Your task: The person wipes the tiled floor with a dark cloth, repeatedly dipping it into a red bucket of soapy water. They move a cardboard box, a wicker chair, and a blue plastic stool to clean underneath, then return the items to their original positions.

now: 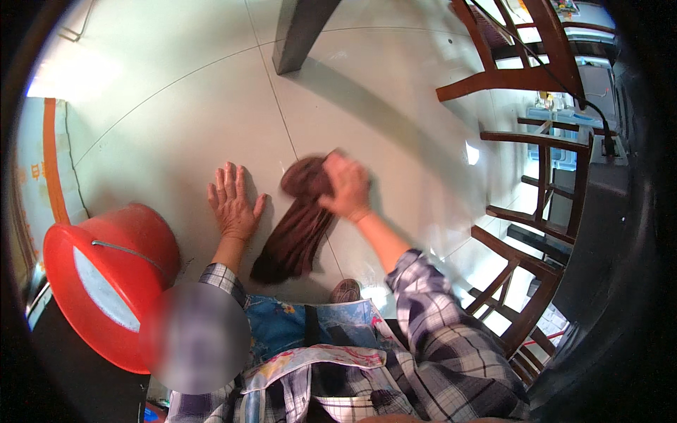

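A dark brown cloth (293, 238), bunched at its far end, lies stretched over the pale tiled floor (211, 121). My right hand (346, 185) holds the bunched end against the tiles; it is slightly blurred. To the left of the cloth, my left hand (232, 203) rests palm down on the floor with its fingers apart and nothing in it. A red plastic bucket (143, 238) with a metal handle stands further left, and whitish liquid (106, 291) shows inside it.
A dark square leg (296, 37) stands on the floor ahead. Wooden chairs (534, 136) line the right side, with a black cable (555, 79) hanging past them. A taped box (45, 158) sits at the left. A shoe tip (346, 291) shows near the cloth.
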Demonstrator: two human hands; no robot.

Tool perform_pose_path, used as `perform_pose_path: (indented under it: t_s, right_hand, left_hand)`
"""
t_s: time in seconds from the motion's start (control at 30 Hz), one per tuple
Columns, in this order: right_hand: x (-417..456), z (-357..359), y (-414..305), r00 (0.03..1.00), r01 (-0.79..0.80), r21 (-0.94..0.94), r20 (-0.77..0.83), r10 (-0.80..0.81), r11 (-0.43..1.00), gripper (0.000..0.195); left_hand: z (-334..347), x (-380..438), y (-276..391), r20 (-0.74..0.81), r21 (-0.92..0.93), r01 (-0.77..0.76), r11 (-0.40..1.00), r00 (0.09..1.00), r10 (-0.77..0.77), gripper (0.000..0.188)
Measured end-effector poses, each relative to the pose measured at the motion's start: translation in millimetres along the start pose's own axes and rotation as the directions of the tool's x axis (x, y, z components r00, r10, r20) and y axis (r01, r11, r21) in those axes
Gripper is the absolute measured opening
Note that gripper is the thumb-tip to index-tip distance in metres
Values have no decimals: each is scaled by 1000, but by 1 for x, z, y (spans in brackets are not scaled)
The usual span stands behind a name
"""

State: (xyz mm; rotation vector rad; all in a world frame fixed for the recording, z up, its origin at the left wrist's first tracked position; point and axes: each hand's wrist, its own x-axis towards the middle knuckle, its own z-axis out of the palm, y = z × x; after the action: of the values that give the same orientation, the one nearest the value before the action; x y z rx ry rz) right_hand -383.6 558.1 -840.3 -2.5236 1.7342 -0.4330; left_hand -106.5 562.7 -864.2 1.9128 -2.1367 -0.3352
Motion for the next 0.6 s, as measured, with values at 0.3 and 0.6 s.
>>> perform_pose_path:
  t_s: [0.3, 0.6]
  right_hand:
    - [8, -93, 231, 701, -708, -337, -445, 558, 621, 55]
    - [-68, -115, 252, -281, -943, 246, -234, 931, -223, 107]
  left_hand:
    - [-15, -1, -3, 50, 33, 13, 999, 999, -15, 81]
    - [-33, -24, -5, 73, 107, 78, 991, 994, -86, 80]
